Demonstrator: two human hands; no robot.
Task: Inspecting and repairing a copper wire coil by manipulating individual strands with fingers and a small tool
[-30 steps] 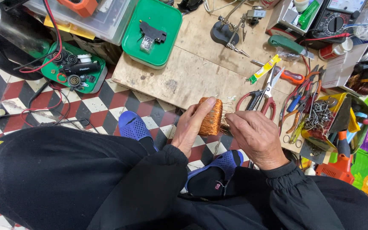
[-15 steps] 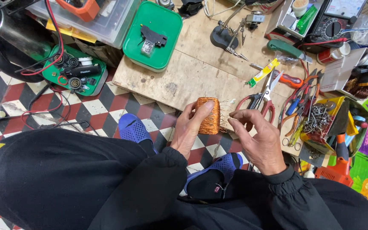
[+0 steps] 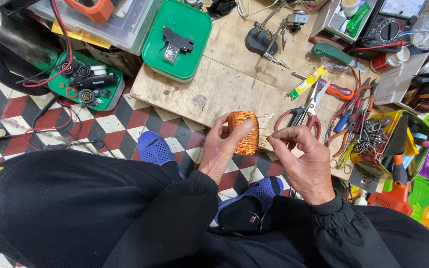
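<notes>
My left hand (image 3: 220,149) grips a copper wire coil (image 3: 244,132), thumb across its front, held above the near edge of a wooden board (image 3: 209,89). My right hand (image 3: 301,156) is just right of the coil, thumb and forefinger pinched on thin wire ends that stick out of its side. Both sleeves are black. My blue slippers (image 3: 155,149) rest on the checkered floor below.
Red-handled scissors (image 3: 304,111), screwdrivers and pliers (image 3: 351,116) lie to the right of the hands. A yellow tray of metal parts (image 3: 373,139) is further right. A green box (image 3: 177,39), a helping-hand stand (image 3: 269,42) and a multimeter (image 3: 391,25) lie beyond.
Both hands have lifted the coil slightly and the right hand's fingers have closed to a pinch on the wire ends at its side.
</notes>
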